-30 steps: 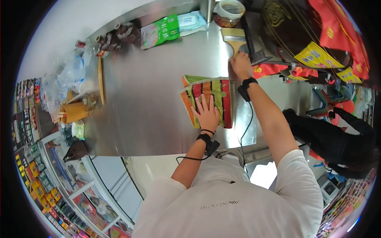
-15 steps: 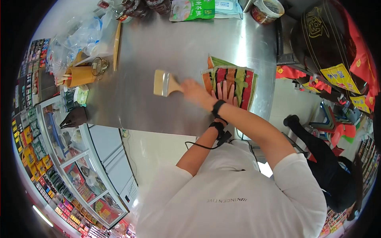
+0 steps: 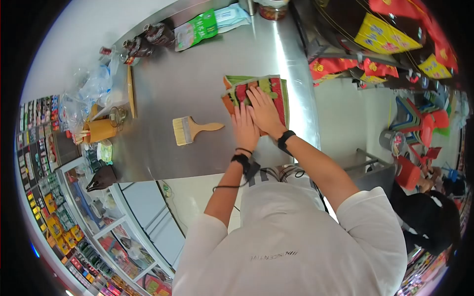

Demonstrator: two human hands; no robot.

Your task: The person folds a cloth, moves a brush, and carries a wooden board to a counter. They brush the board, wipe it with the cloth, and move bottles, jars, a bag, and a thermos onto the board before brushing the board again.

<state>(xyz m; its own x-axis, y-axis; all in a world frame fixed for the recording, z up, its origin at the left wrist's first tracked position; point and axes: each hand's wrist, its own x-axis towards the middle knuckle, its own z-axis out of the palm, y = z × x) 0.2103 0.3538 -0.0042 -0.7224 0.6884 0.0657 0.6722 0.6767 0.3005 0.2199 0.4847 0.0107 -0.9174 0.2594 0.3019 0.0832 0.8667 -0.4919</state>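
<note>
A folded striped cloth (image 3: 283, 96) in red, green, orange and black lies on the steel table. Both hands rest on it side by side. My left hand (image 3: 245, 127) lies flat on the cloth's near left part, fingers stretched forward. Just to its right, my right hand (image 3: 266, 112) is pressed flat over the middle, close against the left one. A flat brush (image 3: 191, 129) with pale bristles and a wooden handle lies left of the cloth on the bare metal, its handle toward my hands and touched by neither.
The steel table (image 3: 163, 84) holds dark bottles (image 3: 159, 34), a green pouch (image 3: 197, 30), a wipes pack (image 3: 232, 17) and a lidded jar (image 3: 272, 10). At left are plastic bags (image 3: 94, 86), a wooden stick (image 3: 131, 91), a glass (image 3: 117, 116) and a brown container (image 3: 101, 131). Another person (image 3: 429, 217) is at right.
My right hand has let go of the brush handle and moved right onto the cloth. The brush now lies still. My left hand stays on the cloth; the head view has shifted.
</note>
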